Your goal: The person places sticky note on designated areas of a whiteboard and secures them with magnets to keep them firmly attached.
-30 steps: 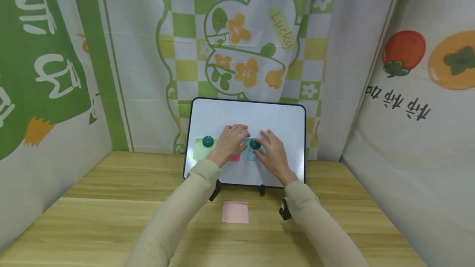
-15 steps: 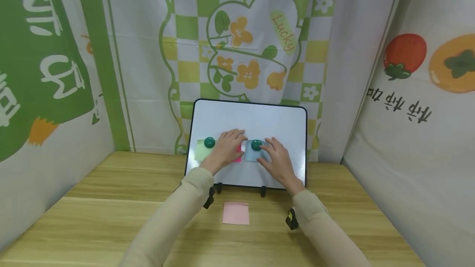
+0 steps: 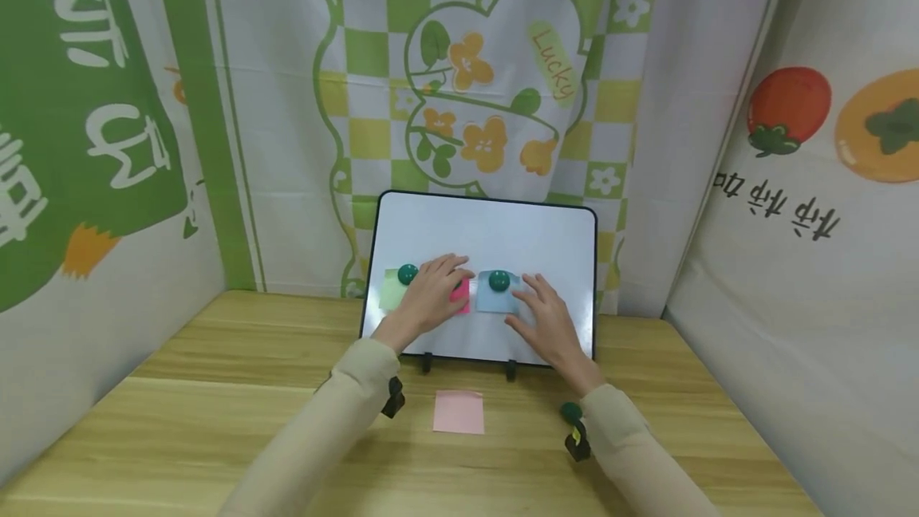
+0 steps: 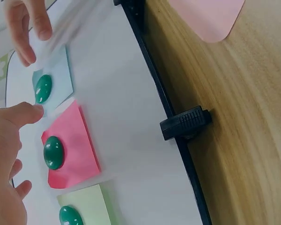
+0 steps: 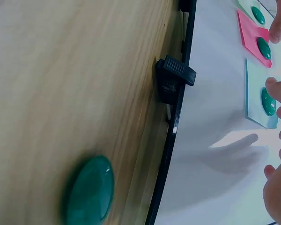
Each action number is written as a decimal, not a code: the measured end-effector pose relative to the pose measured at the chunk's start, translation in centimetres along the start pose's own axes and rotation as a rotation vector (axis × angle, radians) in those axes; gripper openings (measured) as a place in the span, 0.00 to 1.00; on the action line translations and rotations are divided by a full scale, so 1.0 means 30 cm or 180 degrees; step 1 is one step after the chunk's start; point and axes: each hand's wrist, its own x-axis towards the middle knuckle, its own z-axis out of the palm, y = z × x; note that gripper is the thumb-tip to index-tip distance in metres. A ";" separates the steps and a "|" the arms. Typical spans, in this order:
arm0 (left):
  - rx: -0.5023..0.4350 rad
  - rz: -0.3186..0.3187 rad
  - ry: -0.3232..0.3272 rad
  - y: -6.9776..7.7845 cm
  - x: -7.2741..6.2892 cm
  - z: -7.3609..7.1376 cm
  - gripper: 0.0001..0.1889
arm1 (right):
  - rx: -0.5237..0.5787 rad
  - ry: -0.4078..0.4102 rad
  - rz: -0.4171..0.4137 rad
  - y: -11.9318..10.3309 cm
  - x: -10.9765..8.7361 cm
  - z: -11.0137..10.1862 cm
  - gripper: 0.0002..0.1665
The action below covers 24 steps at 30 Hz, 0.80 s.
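A whiteboard (image 3: pixel 546 246) leans upright and carries three sticky notes in a row, each under a round green magnet. The blue note (image 3: pixel 488 301) has its magnet (image 3: pixel 499 281) near the top. My right hand (image 3: pixel 551 324) hovers just right of that note, fingers spread and holding nothing. Over the pink note (image 4: pixel 82 154) and its magnet (image 4: pixel 53 153) my left hand (image 3: pixel 431 294) is held with relaxed fingers, partly covering them in the head view. The light green note (image 3: pixel 391 290) with its magnet (image 3: pixel 408 274) is at the left.
On the wooden table (image 3: pixel 215 397) before the board lies a pale pink sticky note (image 3: pixel 459 412). Another green magnet (image 5: pixel 91 192) lies on the table by my right sleeve. Black stand clips (image 5: pixel 173 77) hold the board's lower edge. A patterned curtain (image 3: pixel 488 62) hangs behind.
My right hand has come off the blue note's magnet and drawn back to the right. My left hand has shifted slightly left and down, uncovering more of the pink note.
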 end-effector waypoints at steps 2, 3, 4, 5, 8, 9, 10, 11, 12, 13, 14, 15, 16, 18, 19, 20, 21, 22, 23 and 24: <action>-0.0060 -0.0030 0.0016 0.000 -0.012 -0.008 0.20 | 0.0013 -0.0039 0.0031 0.002 -0.009 -0.006 0.29; -0.0099 -0.0046 0.0024 -0.001 -0.018 -0.012 0.19 | 0.0014 -0.0059 0.0051 0.004 -0.014 -0.010 0.29; -0.0153 -0.0059 0.0020 0.000 -0.024 -0.017 0.19 | 0.0016 -0.0075 0.0069 0.006 -0.019 -0.012 0.29; -0.0211 -0.0069 0.0011 -0.001 -0.030 -0.021 0.19 | 0.0018 -0.0087 0.0094 0.008 -0.025 -0.016 0.29; -0.0372 -0.0071 -0.0020 0.000 -0.047 -0.030 0.19 | 0.0036 -0.0116 0.0157 0.009 -0.043 -0.029 0.29; -0.0430 -0.0089 -0.0041 0.000 -0.053 -0.033 0.20 | 0.0050 -0.0127 0.0175 0.010 -0.049 -0.034 0.29; -0.0479 -0.0124 -0.0067 0.001 -0.060 -0.036 0.20 | 0.0078 -0.0153 0.0211 0.008 -0.056 -0.040 0.29; -0.0533 -0.0164 -0.0093 0.002 -0.067 -0.039 0.20 | 0.0120 -0.0181 0.0252 0.006 -0.063 -0.047 0.30; -0.0580 -0.0203 -0.0115 0.002 -0.073 -0.041 0.19 | 0.0162 -0.0212 0.0292 0.004 -0.069 -0.053 0.30; -0.0623 -0.0238 -0.0135 0.002 -0.080 -0.043 0.19 | 0.0194 -0.0243 0.0323 0.002 -0.075 -0.058 0.30; -0.0671 -0.0276 -0.0158 0.003 -0.086 -0.045 0.19 | 0.0244 -0.0268 0.0358 0.000 -0.081 -0.064 0.30; -0.0714 -0.0307 -0.0191 0.004 -0.092 -0.047 0.19 | 0.0262 -0.0292 0.0382 -0.001 -0.087 -0.068 0.31; -0.0757 -0.0306 -0.0211 0.004 -0.098 -0.049 0.19 | 0.0307 -0.0315 0.0415 -0.003 -0.091 -0.074 0.31; -0.0831 -0.0292 -0.0273 0.006 -0.108 -0.052 0.19 | 0.0336 -0.0345 0.0438 -0.005 -0.100 -0.082 0.32; -0.0863 -0.0285 -0.0305 0.007 -0.112 -0.054 0.19 | 0.0337 -0.0358 0.0441 -0.004 -0.103 -0.084 0.32; -0.0887 -0.0283 -0.0340 0.008 -0.116 -0.056 0.19 | 0.0353 -0.0369 0.0448 -0.004 -0.107 -0.087 0.32; -0.0908 -0.0280 -0.0374 0.008 -0.120 -0.058 0.19 | 0.0349 -0.0385 0.0447 -0.003 -0.110 -0.089 0.32; -0.0929 -0.0277 -0.0398 0.009 -0.123 -0.060 0.19 | 0.0349 -0.0400 0.0443 -0.003 -0.114 -0.092 0.33; -0.0942 -0.0292 -0.0430 0.010 -0.127 -0.062 0.19 | 0.0340 -0.0411 0.0434 -0.001 -0.117 -0.094 0.33; -0.0941 -0.0298 -0.0456 0.010 -0.130 -0.063 0.20 | 0.0332 -0.0424 0.0427 0.001 -0.121 -0.097 0.33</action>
